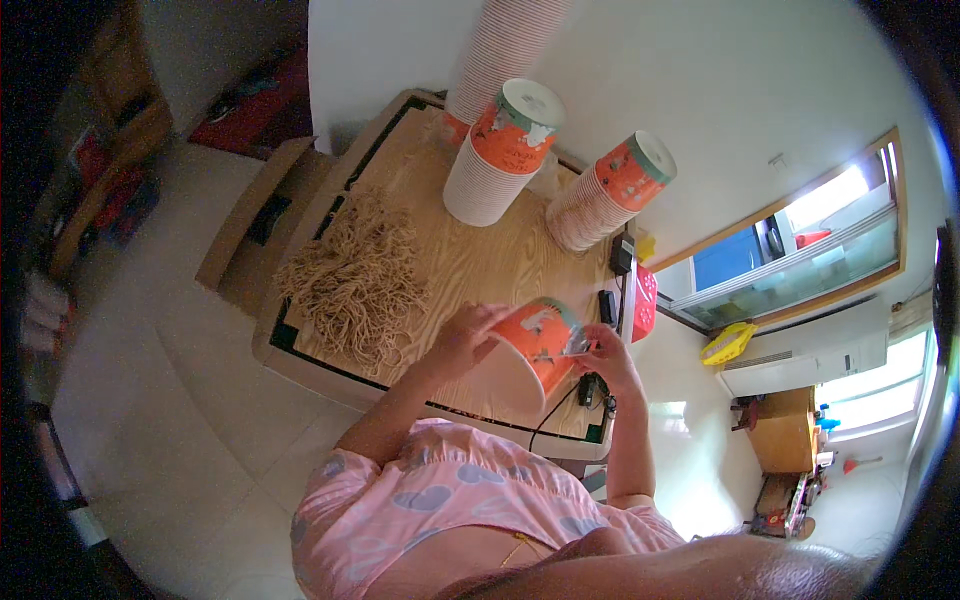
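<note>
A large orange paper tub [543, 338] with a green band is tilted on its side between my hands, its pale rim toward me. My left hand [470, 338] is closed on the tub's left side, near the rim. On the other side my right hand [606, 360] pinches at the tub's wall with thumb and fingers; a small greyish bit shows by the fingertips, too small to name. To the left, a tangled heap of beige cords [362, 280] lies on the wood-grain tabletop [470, 268].
Behind the tub stand a nested stack of paper tubs [492, 170] and a second stack [605, 195], with a taller white stack [505, 55] by the wall. Black adapters [622, 255] and a red basket [645, 300] sit at the right edge. An open cardboard box [265, 215] is at left.
</note>
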A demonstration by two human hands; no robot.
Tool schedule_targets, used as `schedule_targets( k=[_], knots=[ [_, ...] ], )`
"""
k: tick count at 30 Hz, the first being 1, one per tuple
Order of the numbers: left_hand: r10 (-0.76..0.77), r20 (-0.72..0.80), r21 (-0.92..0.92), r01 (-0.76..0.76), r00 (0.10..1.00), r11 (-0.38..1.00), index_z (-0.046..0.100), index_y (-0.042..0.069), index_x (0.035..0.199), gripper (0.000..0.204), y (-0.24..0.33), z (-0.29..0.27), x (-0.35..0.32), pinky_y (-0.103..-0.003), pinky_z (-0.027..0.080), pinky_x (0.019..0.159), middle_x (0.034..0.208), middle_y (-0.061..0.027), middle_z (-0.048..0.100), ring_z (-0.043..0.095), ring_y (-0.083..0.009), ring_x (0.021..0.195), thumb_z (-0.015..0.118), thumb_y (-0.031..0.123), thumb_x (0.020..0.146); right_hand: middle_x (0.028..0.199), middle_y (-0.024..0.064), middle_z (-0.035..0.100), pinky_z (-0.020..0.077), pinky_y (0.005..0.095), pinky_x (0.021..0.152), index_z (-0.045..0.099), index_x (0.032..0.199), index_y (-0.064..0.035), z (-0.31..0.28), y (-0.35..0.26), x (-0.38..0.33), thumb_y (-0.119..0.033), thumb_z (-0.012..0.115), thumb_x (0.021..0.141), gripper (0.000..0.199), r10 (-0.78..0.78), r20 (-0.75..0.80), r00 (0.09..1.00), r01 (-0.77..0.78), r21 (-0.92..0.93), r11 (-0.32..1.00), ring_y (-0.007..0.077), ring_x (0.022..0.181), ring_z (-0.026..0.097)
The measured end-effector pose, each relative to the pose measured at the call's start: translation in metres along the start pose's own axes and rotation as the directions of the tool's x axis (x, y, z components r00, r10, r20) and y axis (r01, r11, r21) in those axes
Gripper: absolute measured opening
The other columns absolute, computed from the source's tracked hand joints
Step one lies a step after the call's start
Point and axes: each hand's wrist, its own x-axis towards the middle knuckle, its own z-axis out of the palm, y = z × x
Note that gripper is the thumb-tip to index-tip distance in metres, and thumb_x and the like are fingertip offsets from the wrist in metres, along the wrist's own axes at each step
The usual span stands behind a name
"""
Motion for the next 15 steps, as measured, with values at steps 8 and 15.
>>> schedule_targets(
  k=[8, 15],
  knots=[
    [-0.303, -0.18, 0.151, 0.33, 0.936, 0.932, 0.043, 0.006, 0.118, 0.048, -0.053, 0.023, -0.021, -0.041, 0.036, 0.088, 0.112, -0.0157, 0.047, 0.045, -0.033, 0.102, 0.06, 0.01, 0.073, 0.1, 0.0052, 0.049, 0.0471, 0.0222, 0.057, 0.042, 0.11, -0.007, -0.007, -0.039, -0.005, 0.009, 0.059, 0.071, 0.046, -0.507, -0.367, 0.78, 0.381, -0.365, 0.85, 0.0122, 0.07, 0.056],
    [-0.363, -0.134, 0.29, 0.387, 0.922, 0.875, 0.046, 0.007, 0.113, 0.042, -0.114, 0.083, -0.055, -0.043, 0.036, 0.087, 0.108, -0.0153, 0.048, 0.045, -0.0329, 0.102, 0.059, 0.011, 0.073, 0.097, 0.0026, 0.051, 0.0468, 0.0194, 0.055, 0.046, 0.109, -0.0051, -0.051, -0.101, 0.014, 0.005, 0.061, 0.072, 0.041, -0.59, -0.335, 0.735, 0.409, -0.474, 0.78, 0.009, 0.069, 0.054]
  ],
)
